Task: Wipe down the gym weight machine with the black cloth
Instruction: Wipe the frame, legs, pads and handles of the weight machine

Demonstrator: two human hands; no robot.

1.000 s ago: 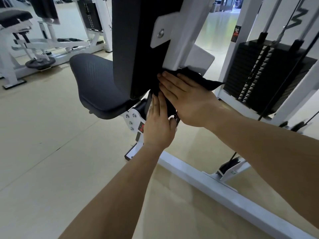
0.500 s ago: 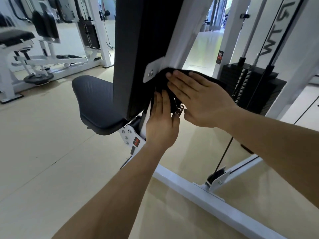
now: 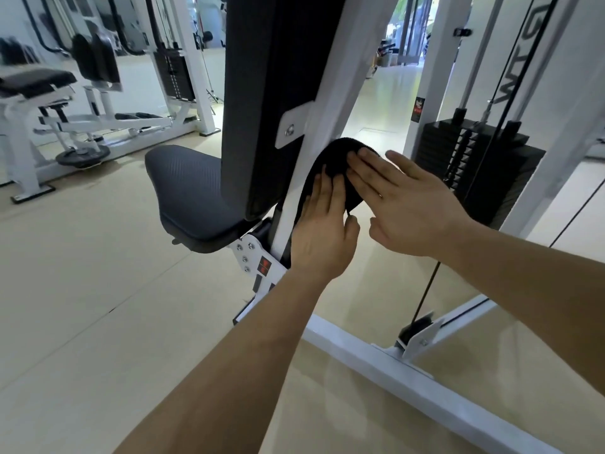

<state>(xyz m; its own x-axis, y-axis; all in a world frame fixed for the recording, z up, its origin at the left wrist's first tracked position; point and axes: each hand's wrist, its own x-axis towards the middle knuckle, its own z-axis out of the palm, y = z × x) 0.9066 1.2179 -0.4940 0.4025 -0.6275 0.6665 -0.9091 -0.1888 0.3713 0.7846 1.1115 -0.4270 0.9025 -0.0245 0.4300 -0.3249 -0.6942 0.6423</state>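
Black cloth (image 3: 330, 157) lies draped over the rear edge of the slanted white upright (image 3: 337, 93) of the gym weight machine (image 3: 366, 352), just behind the dark back pad (image 3: 268, 93) and above the level of the seat (image 3: 190, 191). The left hand (image 3: 322, 237) reaches up from the near side with its arm nearly straight. Its palm lies flat on the lower part of the cloth, fingers extended and close together pointing up the post, thumb spread out to the right. It presses rather than grips. The right hand (image 3: 412, 208) comes in from the right, wrist level, its fingers straight and slightly fanned, pointing left. Its fingertips rest on the upper fold of the cloth, just above the left hand's fingers, while its palm stands clear of the frame. Farther right stands the weight stack (image 3: 471, 158).
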